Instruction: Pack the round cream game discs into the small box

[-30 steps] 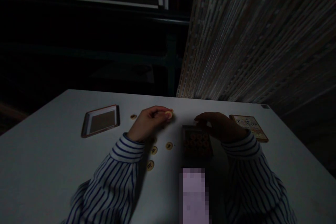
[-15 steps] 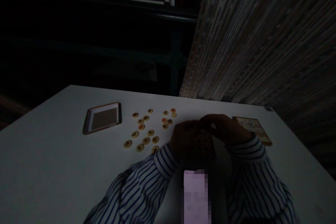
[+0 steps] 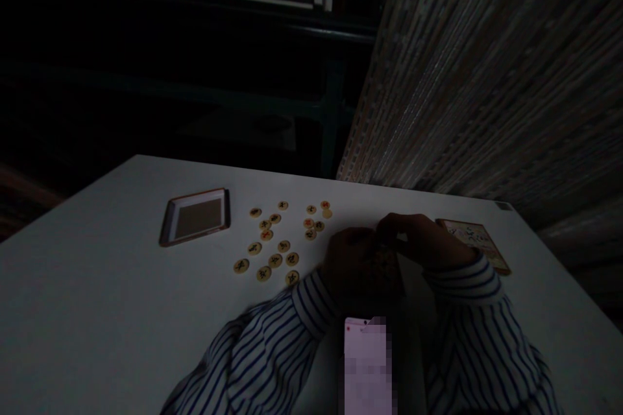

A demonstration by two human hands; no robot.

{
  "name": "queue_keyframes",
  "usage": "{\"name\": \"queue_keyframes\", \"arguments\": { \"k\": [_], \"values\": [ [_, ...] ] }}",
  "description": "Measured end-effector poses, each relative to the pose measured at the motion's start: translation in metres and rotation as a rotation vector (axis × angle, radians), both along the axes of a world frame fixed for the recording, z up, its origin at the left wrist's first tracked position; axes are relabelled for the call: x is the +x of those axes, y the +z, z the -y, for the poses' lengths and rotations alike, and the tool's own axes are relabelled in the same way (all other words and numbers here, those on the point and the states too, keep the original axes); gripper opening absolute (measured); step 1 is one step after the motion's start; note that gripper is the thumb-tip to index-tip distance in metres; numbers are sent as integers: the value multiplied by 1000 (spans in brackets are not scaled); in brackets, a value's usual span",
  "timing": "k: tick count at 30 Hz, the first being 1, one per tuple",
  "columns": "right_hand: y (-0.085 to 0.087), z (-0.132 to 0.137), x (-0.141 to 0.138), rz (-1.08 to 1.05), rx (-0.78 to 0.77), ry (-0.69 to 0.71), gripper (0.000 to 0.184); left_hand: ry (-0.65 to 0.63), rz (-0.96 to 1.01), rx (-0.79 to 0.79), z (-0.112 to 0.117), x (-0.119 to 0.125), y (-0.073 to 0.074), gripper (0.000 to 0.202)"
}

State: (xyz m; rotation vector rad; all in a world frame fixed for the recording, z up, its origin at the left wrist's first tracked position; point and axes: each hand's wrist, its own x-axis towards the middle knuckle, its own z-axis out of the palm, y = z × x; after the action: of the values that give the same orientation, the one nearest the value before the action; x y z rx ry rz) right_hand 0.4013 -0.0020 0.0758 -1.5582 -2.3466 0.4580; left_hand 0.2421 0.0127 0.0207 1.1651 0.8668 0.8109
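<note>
My left hand [image 3: 346, 260] is curled over the left side of a dark, shallow box [image 3: 387, 275] that seems to hold rows of round pieces. My right hand [image 3: 422, 240] bends in from the right, thumb and fingers pinched at the box's far edge, close to the left fingertips. Deep shadow hides what either hand grips. Left of my hands lie several round Chinese chess pieces [image 3: 275, 260], pale with black or red characters. One piece [image 3: 327, 214] shows a plain face.
An open, shallow box lid [image 3: 195, 215] lies on the left of the white table [image 3: 121, 311]. A flat printed box or card [image 3: 479, 243] rests to the right. A lit phone [image 3: 367, 366] is at the near edge. A bead-like string curtain [image 3: 438, 78] hangs behind.
The view has shifted slightly, so everything on the table appears a little further right. Both hands stay together over the dark box, with only small finger movement.
</note>
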Motion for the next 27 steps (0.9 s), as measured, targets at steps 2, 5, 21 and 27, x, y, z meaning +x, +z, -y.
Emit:
{"name": "queue_keyframes", "arguments": {
  "k": [2,5,21,27],
  "values": [
    [0,0,0,-8,8,-2,20,-35,-31,16,-4,-5,5,26],
    [3,2,-3,-39,23,6,16,-108,-102,97,-13,-16,13,24],
    [-2,-4,-10,-101,83,13,15,90,-6,41,-42,-58,33,27],
    [-2,-5,-14,-158,98,34,15,-106,-183,226,-32,-41,22,23]
  ]
}}
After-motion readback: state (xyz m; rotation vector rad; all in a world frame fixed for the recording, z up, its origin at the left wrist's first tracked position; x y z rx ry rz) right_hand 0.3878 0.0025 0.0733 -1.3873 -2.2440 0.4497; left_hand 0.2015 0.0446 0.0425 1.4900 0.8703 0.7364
